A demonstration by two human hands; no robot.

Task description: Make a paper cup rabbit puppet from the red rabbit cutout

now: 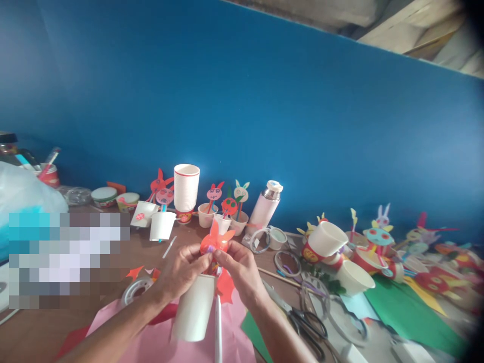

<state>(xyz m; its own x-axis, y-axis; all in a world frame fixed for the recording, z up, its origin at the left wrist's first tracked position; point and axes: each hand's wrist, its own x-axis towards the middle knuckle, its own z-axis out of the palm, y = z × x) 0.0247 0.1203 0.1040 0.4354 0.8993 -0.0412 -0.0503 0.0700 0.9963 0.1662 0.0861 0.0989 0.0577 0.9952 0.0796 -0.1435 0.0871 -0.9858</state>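
A red-orange paper animal head with pointed ears (pixel 214 243) is pinched between both hands over the middle of the table. My left hand (pixel 189 261) grips its left side, with the thumb on a small purple piece at the front. My right hand (pixel 239 259) holds the other side, its thumb near the same piece. Directly below the fingers stands a white paper cup (pixel 194 307), slightly tilted in view. Whether the head is joined to the cup cannot be made out. Pink paper (pixel 143 333) and a white pen-like stick (pixel 218 327) lie around the cup.
Finished-looking paper animal heads on cups (pixel 163 222) line the wall, beside a stack of paper cups (pixel 186 187) and a thermos (pixel 266 204). At right lie black-handled scissors (pixel 308 322), tape rolls (pixel 287 263), more cups (pixel 355 277) and green paper (pixel 408 307). Another tape roll (pixel 130 291) lies left.
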